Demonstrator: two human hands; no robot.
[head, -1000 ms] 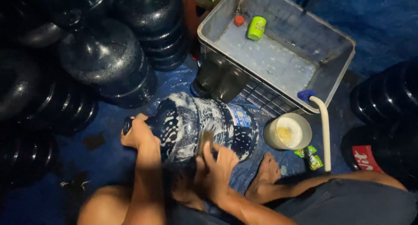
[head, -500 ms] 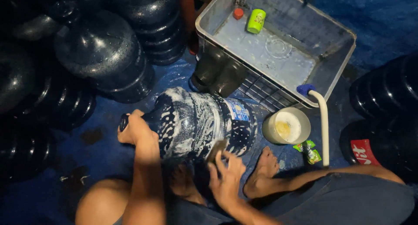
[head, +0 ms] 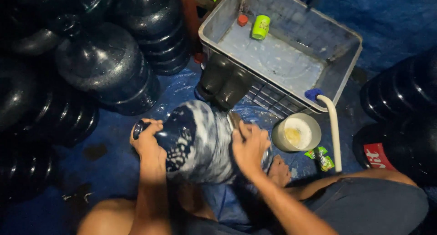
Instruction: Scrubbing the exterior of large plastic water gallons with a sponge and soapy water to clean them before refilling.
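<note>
Jug [head: 195,144] soaped over (rinse left, I judge) | left hand [head: 146,139] fingers clamped on neck | right hand [head: 249,146] fingers pressed flat on side, scrubbing.

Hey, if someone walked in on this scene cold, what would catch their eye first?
Probably the big dark water jug lying on its side in the middle, streaked with white suds, with the left hand gripping its neck and the right hand pressed on its body. Behind it sits a grey plastic crate holding soapy water and a green cup, and stacked dark jugs crowd the left.
</note>
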